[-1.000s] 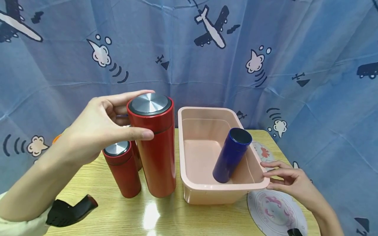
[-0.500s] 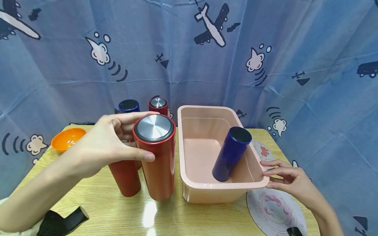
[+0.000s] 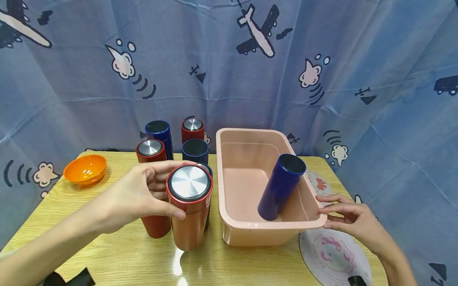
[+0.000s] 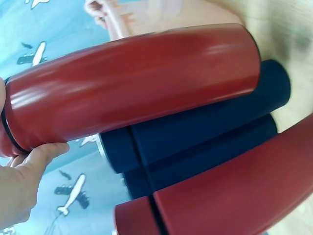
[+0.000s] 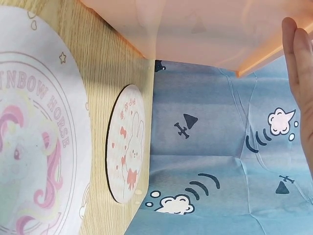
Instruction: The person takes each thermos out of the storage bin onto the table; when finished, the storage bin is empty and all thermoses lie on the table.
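Note:
My left hand [image 3: 157,194] grips a tall red thermos [image 3: 189,222] near its silver-topped lid, thumb on the near side and fingers around the back. In the left wrist view the red thermos [image 4: 137,83] overlaps dark blue thermoses [image 4: 195,132], with another red thermos [image 4: 234,200] alongside. My right hand [image 3: 350,218] pinches the near right corner rim of a pink plastic bin [image 3: 250,226]. In the right wrist view its fingers [image 5: 298,58] lie along the bin's edge [image 5: 259,66]. A blue thermos [image 3: 280,188] leans inside the bin against its right wall.
Behind my left hand stand several red and blue thermoses, including one red [image 3: 150,149] and one blue [image 3: 158,129]. An orange bowl [image 3: 86,171] sits at the back left. Two round printed mats [image 3: 334,254] lie right of the bin. A blue curtain [image 3: 229,59] hangs behind the table.
My left hand has brought the red thermos down and nearer to me, uncovering the orange bowl and the thermoses behind. My right hand stays on the bin.

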Motion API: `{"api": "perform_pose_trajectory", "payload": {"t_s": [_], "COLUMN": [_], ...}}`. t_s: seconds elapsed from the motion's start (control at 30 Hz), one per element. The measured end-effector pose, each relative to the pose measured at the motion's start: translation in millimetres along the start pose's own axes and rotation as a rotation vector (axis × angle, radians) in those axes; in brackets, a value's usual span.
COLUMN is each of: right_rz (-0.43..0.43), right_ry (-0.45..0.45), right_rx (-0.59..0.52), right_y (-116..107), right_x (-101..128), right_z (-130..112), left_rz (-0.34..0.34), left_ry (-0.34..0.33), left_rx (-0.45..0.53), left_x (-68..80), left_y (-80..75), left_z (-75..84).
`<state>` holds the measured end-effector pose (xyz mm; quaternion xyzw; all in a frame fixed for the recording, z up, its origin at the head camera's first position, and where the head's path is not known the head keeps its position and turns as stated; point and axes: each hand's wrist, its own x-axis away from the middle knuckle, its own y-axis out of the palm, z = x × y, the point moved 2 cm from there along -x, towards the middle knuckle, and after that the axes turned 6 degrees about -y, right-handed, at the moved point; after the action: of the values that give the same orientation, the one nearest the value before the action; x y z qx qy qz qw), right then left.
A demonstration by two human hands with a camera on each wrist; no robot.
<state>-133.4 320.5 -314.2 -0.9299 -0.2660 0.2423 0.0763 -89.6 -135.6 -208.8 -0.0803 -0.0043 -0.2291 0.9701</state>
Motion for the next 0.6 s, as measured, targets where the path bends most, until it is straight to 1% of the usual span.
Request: {"api": "perform_pose_trajectory", "payload": {"t_s": [0.23, 0.53, 0.6], "right_rz": [0.002, 0.003, 0.002], "right_ry": [-0.001, -0.002, -0.002], "right_rx": [0.004, -0.01, -0.011], "right_y": [-0.3, 0.0, 0.0], "right_x": [0.6, 0.9, 0.8], "right_z": [0.1, 0.1, -0.2], "left_rz": [-0.013, -0.073, -0.084], "left_ry": [-0.019, 0.016, 0.015], "left_rx": [0.029, 0.015, 0.018], "left_x": [0.8, -0.4, -1.0], "left_y": [3.8, 11.1, 11.9], "left_z": [-19.0, -39.1, -42.4]}}
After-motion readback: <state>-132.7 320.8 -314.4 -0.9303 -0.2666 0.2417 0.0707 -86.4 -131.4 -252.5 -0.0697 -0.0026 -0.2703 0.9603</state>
